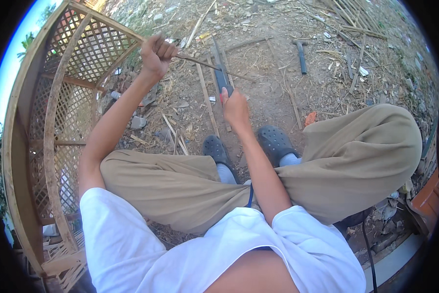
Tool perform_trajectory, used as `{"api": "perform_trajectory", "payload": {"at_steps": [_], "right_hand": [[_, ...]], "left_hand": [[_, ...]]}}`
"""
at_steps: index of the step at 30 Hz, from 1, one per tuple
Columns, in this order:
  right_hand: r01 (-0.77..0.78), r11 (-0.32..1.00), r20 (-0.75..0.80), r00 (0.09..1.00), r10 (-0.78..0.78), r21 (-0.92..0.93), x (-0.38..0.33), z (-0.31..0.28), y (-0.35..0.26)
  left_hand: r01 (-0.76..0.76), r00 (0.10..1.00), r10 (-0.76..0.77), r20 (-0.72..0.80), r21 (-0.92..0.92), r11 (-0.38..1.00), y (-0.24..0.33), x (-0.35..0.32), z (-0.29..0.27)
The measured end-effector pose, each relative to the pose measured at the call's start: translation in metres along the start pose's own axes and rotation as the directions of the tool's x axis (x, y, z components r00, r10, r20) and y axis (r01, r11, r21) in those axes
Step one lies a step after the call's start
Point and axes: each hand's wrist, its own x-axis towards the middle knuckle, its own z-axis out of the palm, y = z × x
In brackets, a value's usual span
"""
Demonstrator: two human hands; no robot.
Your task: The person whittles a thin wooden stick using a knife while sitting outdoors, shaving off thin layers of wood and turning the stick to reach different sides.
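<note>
My left hand [157,53] is raised at the upper left, its fingers closed around one end of a thin brown wooden strip [195,61]. The strip slants down to the right, and its far end is free above the dirt. My right hand [236,108] grips a large knife [221,73] by its handle, thumb up along it. Its dark, wide blade points away from me and crosses the strip; whether the two touch I cannot tell.
A wooden lattice frame [58,122] stands along the left. On the dirt lie a hammer [301,56], several loose wood strips [207,93], an orange scrap [310,118] and, at the upper right, a pile of sticks [353,17]. A black cable [369,249] hangs at the lower right.
</note>
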Motion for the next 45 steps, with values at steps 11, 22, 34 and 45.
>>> {"api": "perform_trajectory", "payload": {"at_steps": [11, 22, 34, 45], "right_hand": [[-0.013, 0.985, 0.082, 0.997, -0.001, 0.17, -0.008, -0.049, -0.068], [-0.208, 0.978, -0.027, 0.978, 0.208, -0.013, 0.035, -0.009, 0.094], [0.05, 0.981, 0.067, 0.996, -0.064, 0.189, 0.019, -0.026, -0.052], [-0.007, 0.995, -0.032, 0.999, 0.01, 0.097, 0.039, 0.001, 0.032]], "left_hand": [[-0.058, 0.99, 0.045, 0.13, 0.097, 0.994, -0.005, 0.015, 0.041], [-0.107, 0.966, 0.075, 0.247, 0.119, 0.987, -0.006, 0.04, 0.058], [-0.08, 0.966, 0.05, 0.252, 0.109, 0.991, -0.005, 0.065, 0.038], [-0.004, 0.989, 0.0, 0.149, 0.027, 1.0, -0.006, 0.076, 0.009]]}}
